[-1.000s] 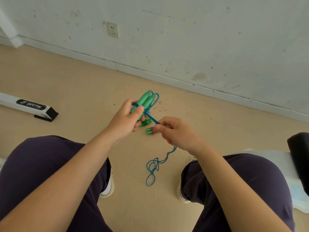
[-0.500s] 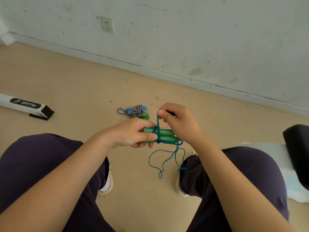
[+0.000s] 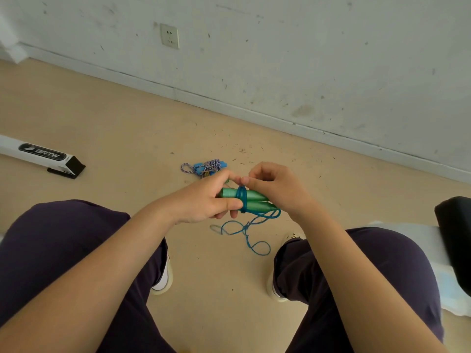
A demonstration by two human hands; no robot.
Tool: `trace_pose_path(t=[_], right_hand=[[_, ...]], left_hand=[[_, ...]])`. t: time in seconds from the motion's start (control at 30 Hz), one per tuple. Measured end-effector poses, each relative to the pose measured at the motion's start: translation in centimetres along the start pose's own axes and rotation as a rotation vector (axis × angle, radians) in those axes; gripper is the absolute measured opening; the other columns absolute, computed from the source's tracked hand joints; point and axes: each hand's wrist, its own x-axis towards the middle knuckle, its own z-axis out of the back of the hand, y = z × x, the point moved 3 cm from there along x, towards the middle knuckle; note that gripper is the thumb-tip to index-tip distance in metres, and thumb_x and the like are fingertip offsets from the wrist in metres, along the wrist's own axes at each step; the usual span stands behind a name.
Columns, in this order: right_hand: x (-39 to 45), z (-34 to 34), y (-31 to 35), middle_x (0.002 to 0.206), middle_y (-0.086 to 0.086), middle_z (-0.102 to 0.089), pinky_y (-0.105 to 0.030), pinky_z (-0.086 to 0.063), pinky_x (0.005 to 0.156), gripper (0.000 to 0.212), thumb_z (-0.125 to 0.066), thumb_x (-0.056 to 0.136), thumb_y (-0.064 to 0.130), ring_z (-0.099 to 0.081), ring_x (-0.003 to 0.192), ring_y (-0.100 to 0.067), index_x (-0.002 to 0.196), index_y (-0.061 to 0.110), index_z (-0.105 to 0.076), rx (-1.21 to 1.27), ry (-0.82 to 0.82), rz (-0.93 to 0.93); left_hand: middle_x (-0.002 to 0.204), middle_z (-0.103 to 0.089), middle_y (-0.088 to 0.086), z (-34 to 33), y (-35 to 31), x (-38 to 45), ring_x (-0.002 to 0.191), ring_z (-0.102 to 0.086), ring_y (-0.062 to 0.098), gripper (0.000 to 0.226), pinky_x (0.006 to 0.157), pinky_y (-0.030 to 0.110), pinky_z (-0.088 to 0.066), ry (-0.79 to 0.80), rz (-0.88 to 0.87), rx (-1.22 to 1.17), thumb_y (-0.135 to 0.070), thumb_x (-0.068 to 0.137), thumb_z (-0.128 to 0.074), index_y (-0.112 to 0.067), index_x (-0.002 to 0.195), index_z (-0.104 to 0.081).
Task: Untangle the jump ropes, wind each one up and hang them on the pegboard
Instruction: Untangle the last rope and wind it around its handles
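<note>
My left hand (image 3: pixel 204 200) grips two green jump-rope handles (image 3: pixel 252 200), held side by side and level between my knees. A thin blue cord (image 3: pixel 242 198) is wound in a few turns around their middle. My right hand (image 3: pixel 275 186) pinches the cord just above the handles. The loose remainder of the blue cord (image 3: pixel 248 231) hangs in loops down to the floor. A second jump rope (image 3: pixel 205 166), with blue handles and a blue-white braided cord, lies bundled on the floor just beyond my hands. No pegboard is in view.
I sit facing a white wall with a socket (image 3: pixel 170 36). A long white box with a black end (image 3: pixel 40 156) lies on the floor at left. A black object (image 3: pixel 456 238) and white-blue sheet (image 3: pixel 451 289) are at right. My shoes (image 3: pixel 163 278) rest on the beige floor.
The handles went from tilted up to level and came lower and nearer. More blue cord is wound round them and the hanging part is shorter. The second rope came into sight.
</note>
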Motion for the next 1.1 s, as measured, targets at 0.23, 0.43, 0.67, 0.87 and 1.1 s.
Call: trace_pose_path(t=[0.23,0.43,0.67,0.87,1.1], right_hand=[[-0.9,-0.1,0.8,0.077,-0.005,-0.069,-0.03,-0.04,0.052,0.046,-0.059,0.093,0.049,-0.059,0.061,-0.022,0.105,0.005,-0.067,0.231,0.203,-0.044],[-1.1,-1.1,1.3,0.079,-0.005,-0.063,-0.026,-0.027,0.049,0.026,-0.05,0.098,0.039,-0.044,0.051,-0.015,0.101,0.016,-0.063,0.439,0.222,0.038],[-0.9,-2.4,0.3,0.053,0.011,-0.039,-0.018,-0.028,0.045,0.027,-0.054,0.101,0.033,-0.032,0.044,-0.004,0.096,0.008,-0.063,0.137,0.2,-0.045],[-1.6,-2.2,0.7,0.051,0.01,-0.041,-0.019,-0.032,0.047,0.035,-0.057,0.099,0.031,-0.037,0.044,-0.008,0.079,0.002,-0.054,-0.026,0.172,0.033],[-1.5,1.7,3.0,0.067,-0.005,-0.052,-0.014,-0.034,0.059,0.021,-0.061,0.096,0.013,-0.042,0.059,-0.001,0.077,0.005,-0.064,-0.05,-0.128,0.337]], left_hand=[[0.075,-0.067,-0.004,0.8,-0.2,0.1,0.061,-0.05,0.009,0.045,0.053,0.016,-0.04,-0.128,-0.07,-0.164,-0.01,0.101,-0.054,-0.038,0.136,-0.05],[0.077,-0.064,0.008,1.3,-0.8,0.0,0.054,-0.049,0.011,0.022,0.045,0.019,-0.035,-0.339,-0.079,-0.425,-0.008,0.101,-0.051,-0.021,0.118,-0.058],[0.073,-0.062,0.005,2.0,0.0,0.5,0.05,-0.046,0.011,0.012,0.046,0.021,-0.035,-0.531,0.009,-0.369,-0.016,0.104,-0.048,-0.012,0.114,-0.052],[0.072,-0.067,0.0,3.3,1.1,0.6,0.045,-0.05,0.004,0.016,0.054,0.027,-0.041,-0.661,0.061,0.123,-0.021,0.099,-0.057,-0.02,0.115,-0.053],[0.071,-0.072,0.002,0.9,0.5,0.5,0.05,-0.053,0.016,0.03,0.045,0.024,-0.044,-0.218,0.064,-0.008,-0.007,0.096,-0.062,-0.025,0.119,-0.064]])
